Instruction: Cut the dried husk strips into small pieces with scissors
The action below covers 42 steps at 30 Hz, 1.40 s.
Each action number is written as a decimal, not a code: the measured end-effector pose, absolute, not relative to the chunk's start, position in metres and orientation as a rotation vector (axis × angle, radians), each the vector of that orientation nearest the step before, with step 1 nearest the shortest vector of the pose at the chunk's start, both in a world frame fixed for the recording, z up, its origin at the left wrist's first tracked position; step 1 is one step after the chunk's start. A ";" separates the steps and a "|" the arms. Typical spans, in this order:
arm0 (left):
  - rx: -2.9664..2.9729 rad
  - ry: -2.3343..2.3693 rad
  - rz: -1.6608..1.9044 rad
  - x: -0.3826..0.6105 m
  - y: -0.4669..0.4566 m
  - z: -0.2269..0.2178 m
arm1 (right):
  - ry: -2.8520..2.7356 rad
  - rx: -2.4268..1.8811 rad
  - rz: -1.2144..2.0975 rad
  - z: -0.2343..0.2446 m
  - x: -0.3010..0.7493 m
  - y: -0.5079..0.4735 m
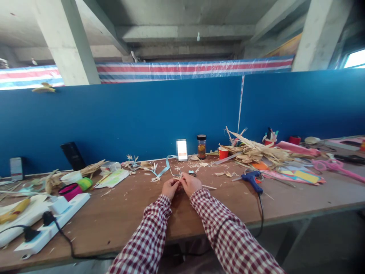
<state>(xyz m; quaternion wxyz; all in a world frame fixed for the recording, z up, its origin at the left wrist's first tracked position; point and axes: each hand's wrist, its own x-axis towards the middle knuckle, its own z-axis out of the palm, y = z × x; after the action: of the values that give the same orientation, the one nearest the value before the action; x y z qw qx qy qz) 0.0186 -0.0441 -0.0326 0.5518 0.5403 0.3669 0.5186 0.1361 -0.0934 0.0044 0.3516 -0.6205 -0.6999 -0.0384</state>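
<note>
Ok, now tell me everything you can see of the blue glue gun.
The glue gun lies on its side on the brown table, to the right of the person's right hand. Its body and handle are blue and look like plastic. The front end points left, and the handle slants toward the table's near edge. A black cord leaves the handle's foot and drops over that edge. Neither hand touches it. Finer details, such as the trigger, are too small to tell.

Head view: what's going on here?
A person's left hand and right hand, in maroon-and-white checked sleeves, meet at a thin pale piece, too small to identify, above a brown table. Pale scraps lie beyond them. A blue glue gun rests right of them, in front of dry straw-coloured leaves.
</note>
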 end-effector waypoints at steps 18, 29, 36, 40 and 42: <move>1.495 0.916 1.158 0.017 -0.036 -0.041 | -1.834 -1.482 -0.041 0.003 0.138 -0.095; 1.546 0.944 1.193 0.017 -0.036 -0.042 | -1.806 -1.539 -0.008 0.002 0.137 -0.095; 1.557 0.945 1.196 0.016 -0.038 -0.040 | -1.847 -1.596 0.057 0.003 0.137 -0.096; 1.553 0.933 1.189 0.017 -0.041 -0.037 | -1.849 -1.649 0.070 0.003 0.137 -0.094; 1.554 0.922 1.184 0.018 -0.042 -0.035 | -1.841 -1.678 0.073 0.003 0.137 -0.093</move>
<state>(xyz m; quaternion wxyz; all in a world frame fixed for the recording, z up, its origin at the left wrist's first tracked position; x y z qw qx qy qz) 0.0181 -0.0425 -0.0349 0.4714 0.6344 0.3764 0.4834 0.1373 -0.0928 0.0034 0.3189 -0.6381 -0.7002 0.0279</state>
